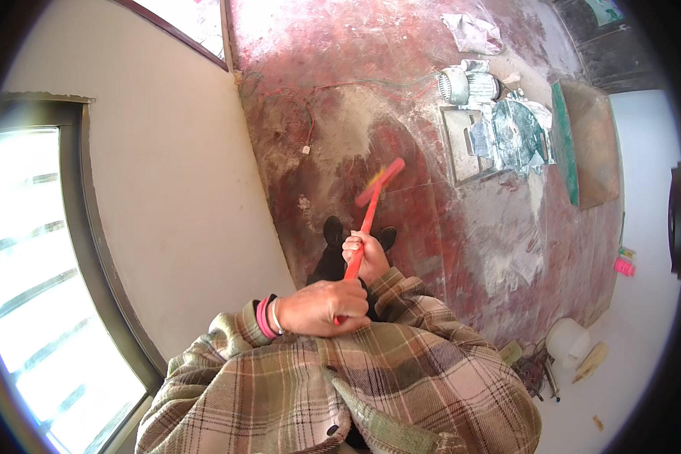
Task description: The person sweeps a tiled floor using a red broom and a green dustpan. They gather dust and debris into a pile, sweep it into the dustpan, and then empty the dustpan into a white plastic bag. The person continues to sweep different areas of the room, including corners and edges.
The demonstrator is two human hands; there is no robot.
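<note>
A broom with a red handle (369, 219) slants away from my body. My left hand (329, 305) grips it near its upper end, close to my shirt. Further down, my right hand (366, 255) is wrapped around the same handle. The broom's red head (379, 183), slightly blurred, is over the reddish floor (397, 139) beyond my dark shoes (333, 230), with a bit of yellow bristle showing. Pale powder (346, 122) is spread across the floor ahead and to the left of the head.
To the right, a dust-coated electric motor (468, 85) adjoins a greenish machine (519, 133) and a metal frame (451, 147). Beside them stands a green-edged bin (593, 147). A red and green cable (312, 116) ends in a white plug (306, 150). A wall (187, 187) borders the left.
</note>
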